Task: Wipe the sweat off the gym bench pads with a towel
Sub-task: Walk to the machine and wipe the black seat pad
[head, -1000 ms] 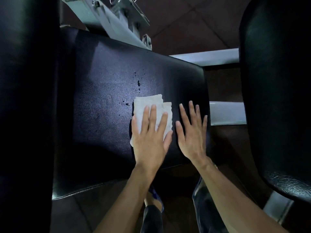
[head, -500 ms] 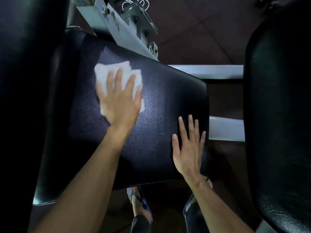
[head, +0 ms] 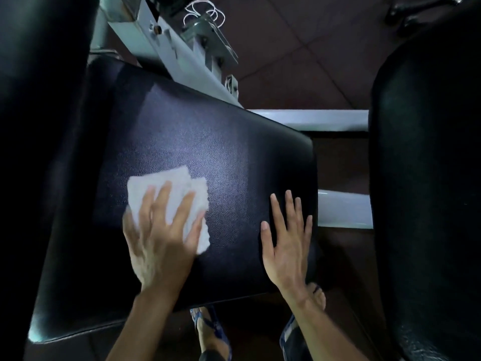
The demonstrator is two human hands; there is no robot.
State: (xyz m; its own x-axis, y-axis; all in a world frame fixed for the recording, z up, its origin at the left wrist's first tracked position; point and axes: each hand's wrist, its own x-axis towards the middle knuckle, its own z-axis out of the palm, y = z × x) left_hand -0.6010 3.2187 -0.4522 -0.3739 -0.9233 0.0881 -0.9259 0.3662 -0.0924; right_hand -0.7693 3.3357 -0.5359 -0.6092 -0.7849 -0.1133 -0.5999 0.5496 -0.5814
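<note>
A black textured bench pad (head: 221, 152) fills the middle of the view. My left hand (head: 161, 235) presses flat on a folded white towel (head: 179, 183) at the pad's lower left middle, fingers spread over it. My right hand (head: 286, 243) lies flat and open on the pad near its right edge, holding nothing. No droplets show on the pad's lit surface.
A second black pad (head: 429, 178) rises at the right, and a dark pad (head: 39, 100) fills the left edge. The grey metal frame (head: 182, 56) and crossbars (head: 312, 119) lie behind the bench. My sandalled feet (head: 210, 332) stand on the brown tiled floor below.
My left hand has slid the towel from the pad's right middle up to its far left, then back down toward me. The dark droplets seen earlier are gone. My right hand stayed flat.
</note>
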